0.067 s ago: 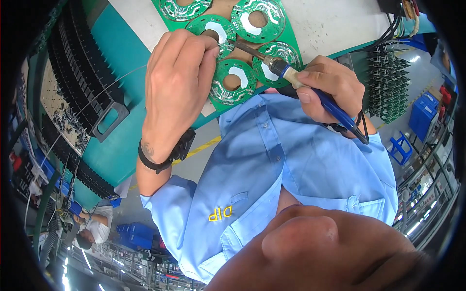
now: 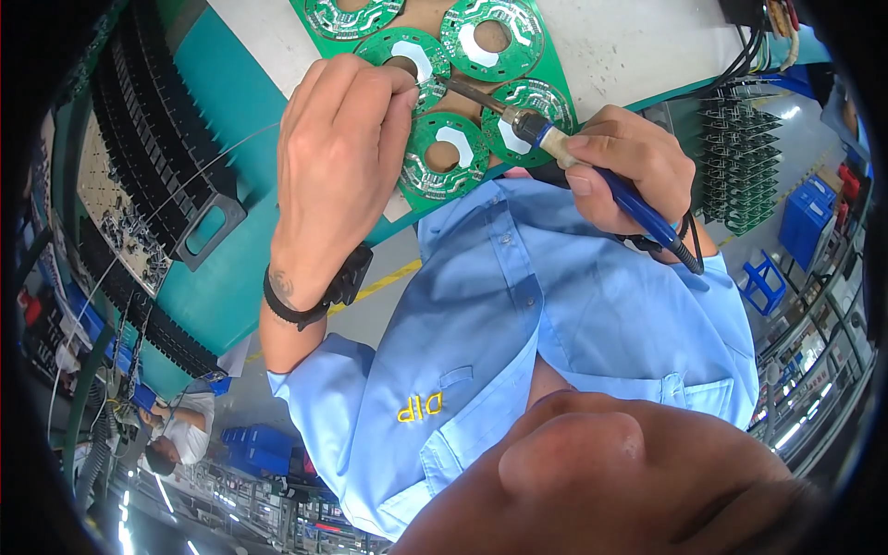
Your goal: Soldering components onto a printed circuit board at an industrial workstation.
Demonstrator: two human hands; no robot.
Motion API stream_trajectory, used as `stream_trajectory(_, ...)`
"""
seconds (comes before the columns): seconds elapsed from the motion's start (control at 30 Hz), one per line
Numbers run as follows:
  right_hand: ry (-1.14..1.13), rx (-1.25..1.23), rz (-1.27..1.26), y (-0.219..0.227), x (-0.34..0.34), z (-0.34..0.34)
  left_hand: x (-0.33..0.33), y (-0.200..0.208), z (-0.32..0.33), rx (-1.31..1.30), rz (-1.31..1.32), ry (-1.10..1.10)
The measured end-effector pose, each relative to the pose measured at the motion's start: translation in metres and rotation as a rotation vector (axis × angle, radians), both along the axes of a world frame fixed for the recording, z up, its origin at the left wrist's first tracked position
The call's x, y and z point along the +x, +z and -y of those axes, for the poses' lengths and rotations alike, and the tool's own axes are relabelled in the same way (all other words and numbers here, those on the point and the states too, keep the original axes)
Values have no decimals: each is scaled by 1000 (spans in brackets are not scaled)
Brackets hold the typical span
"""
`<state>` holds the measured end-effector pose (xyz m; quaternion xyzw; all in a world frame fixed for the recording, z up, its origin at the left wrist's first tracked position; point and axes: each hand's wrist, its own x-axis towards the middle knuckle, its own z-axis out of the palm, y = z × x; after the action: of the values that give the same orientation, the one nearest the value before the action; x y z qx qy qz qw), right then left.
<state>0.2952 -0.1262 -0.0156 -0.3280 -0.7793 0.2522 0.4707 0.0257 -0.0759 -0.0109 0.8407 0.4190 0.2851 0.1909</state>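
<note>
My right hand [image 2: 638, 166] grips a soldering iron [image 2: 557, 145] by its blue and cream handle, and the metal tip points left onto a panel of round green circuit boards [image 2: 495, 37]. The tip meets the board beside my left fingertips. Thumb and forefinger of my left hand [image 2: 335, 153] are pinched together just over that board. A thin solder wire [image 2: 248, 140] runs in from the left and passes behind this hand; the pinched end is hidden by the fingers. Each round board has a centre hole and a white patch.
Black slotted racks [image 2: 153, 120] stand on the teal bench at the left, beside a tray of small loose parts [image 2: 120, 222]. Stacked green boards [image 2: 740, 157] are at the right, near dark cables [image 2: 740, 60]. A blue stool [image 2: 764, 282] and another person [image 2: 185, 435] are farther off.
</note>
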Motion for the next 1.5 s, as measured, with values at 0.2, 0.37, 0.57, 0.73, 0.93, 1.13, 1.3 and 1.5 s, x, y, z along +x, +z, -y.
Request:
stream_trajectory(0.2,4,5,2,0,0,1,0,2,1,8,-4,3)
stream_trajectory(0.37,0,19,5,2,0,2,-1,1,1,16,5,3)
stream_trajectory(0.57,20,53,-7,8,8,5,-2,6,1,-35,37,53)
stream_trajectory(0.73,-41,82,-131,7,28,0,-5,6,1,-45,68,119)
stream_trajectory(0.93,-553,189,207,5,57,-53,-2,10,6,-98,70,120)
stream_trajectory(1.13,-636,21,24,6,43,-33,0,10,8,-128,90,112)
stream_trajectory(1.3,41,-17,-158,15,29,-3,-3,0,10,-60,72,81)
stream_trajectory(1.5,49,-41,-56,2,9,3,-1,-1,6,-5,40,50)
